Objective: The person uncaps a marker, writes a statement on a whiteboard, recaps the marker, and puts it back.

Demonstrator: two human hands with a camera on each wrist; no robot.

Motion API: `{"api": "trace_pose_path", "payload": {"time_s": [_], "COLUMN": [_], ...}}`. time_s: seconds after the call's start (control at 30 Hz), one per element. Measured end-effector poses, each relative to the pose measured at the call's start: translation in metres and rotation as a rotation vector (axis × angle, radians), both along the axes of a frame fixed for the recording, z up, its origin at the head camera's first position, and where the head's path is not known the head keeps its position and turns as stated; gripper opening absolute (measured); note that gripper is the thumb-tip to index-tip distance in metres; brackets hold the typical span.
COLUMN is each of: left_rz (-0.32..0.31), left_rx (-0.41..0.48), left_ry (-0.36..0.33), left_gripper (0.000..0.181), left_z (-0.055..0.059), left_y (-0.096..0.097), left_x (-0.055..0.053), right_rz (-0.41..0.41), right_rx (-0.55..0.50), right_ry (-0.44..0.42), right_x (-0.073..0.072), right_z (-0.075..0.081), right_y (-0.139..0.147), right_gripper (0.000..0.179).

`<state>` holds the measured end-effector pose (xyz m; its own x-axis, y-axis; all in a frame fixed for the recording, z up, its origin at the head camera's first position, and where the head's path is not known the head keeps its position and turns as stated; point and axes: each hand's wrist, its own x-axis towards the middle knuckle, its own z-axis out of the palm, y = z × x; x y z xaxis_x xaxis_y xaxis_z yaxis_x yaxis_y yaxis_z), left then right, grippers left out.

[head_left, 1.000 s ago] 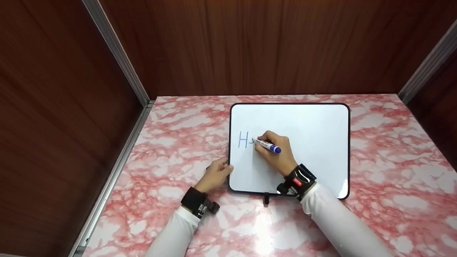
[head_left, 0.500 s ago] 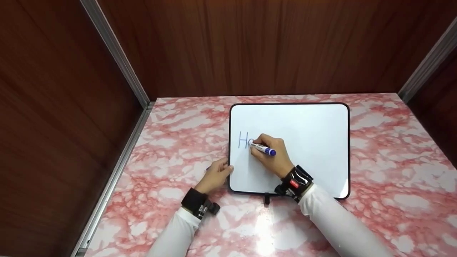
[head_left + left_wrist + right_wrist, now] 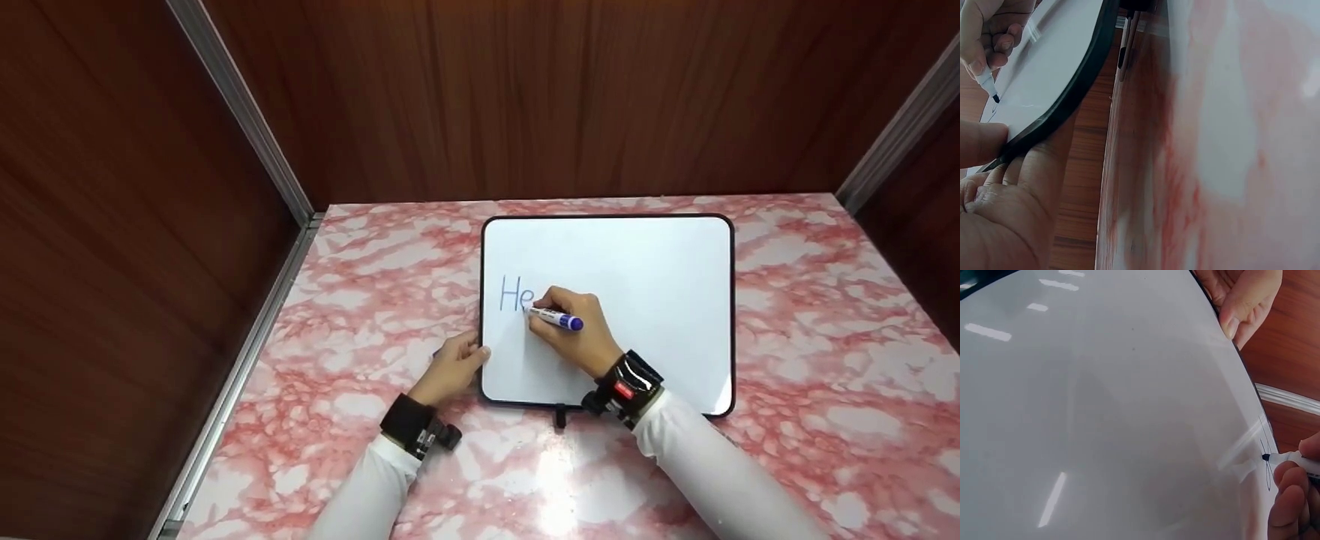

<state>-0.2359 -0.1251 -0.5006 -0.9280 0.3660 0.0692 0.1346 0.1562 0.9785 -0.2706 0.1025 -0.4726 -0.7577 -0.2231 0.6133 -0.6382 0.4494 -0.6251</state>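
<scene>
A white whiteboard [image 3: 652, 262] with a black frame is propped up on the table. Blue letters reading "He" [image 3: 526, 299] stand near its left side. My right hand [image 3: 581, 334] pinches a white marker [image 3: 555, 317] with a blue end, its dark tip [image 3: 1266, 457] at the foot of the "e". My left hand [image 3: 450, 367] grips the board's left edge, thumb [image 3: 985, 140] on the front and fingers behind the frame [image 3: 1081, 79]. A small blue bit [image 3: 436, 352] sticks out beside the left hand, the rest of it hidden.
The table [image 3: 360, 300] has a red and white marbled top. A short black support foot [image 3: 560, 416] shows below the board's lower edge. Dark wood panels [image 3: 525, 97] with metal corner strips [image 3: 247, 105] enclose the back and sides.
The right hand has moved the marker slightly left and down, and the short stroke beside the "H" has become an "e". The left hand keeps its hold on the board.
</scene>
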Motion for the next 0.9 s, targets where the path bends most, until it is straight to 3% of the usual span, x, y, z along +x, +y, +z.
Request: {"api": "trace_pose_path", "payload": {"time_s": [0.23, 0.53, 0.9], "left_rz": [-0.029, -0.011, -0.016], "left_rx": [0.008, 0.02, 0.022], "left_ry": [0.002, -0.02, -0.026], "left_gripper": [0.02, 0.018, 0.021], "left_z": [0.001, 0.002, 0.001], "left_y": [-0.001, 0.0, 0.0], "left_x": [-0.001, -0.001, -0.001], "right_rz": [-0.007, -0.024, -0.031], "right_rx": [-0.008, 0.007, -0.011], "right_ry": [-0.018, -0.039, -0.005], "right_x": [0.002, 0.001, 0.0], "right_z": [0.001, 0.004, 0.003], "right_y": [0.005, 0.01, 0.013], "right_gripper": [0.006, 0.003, 0.005]}}
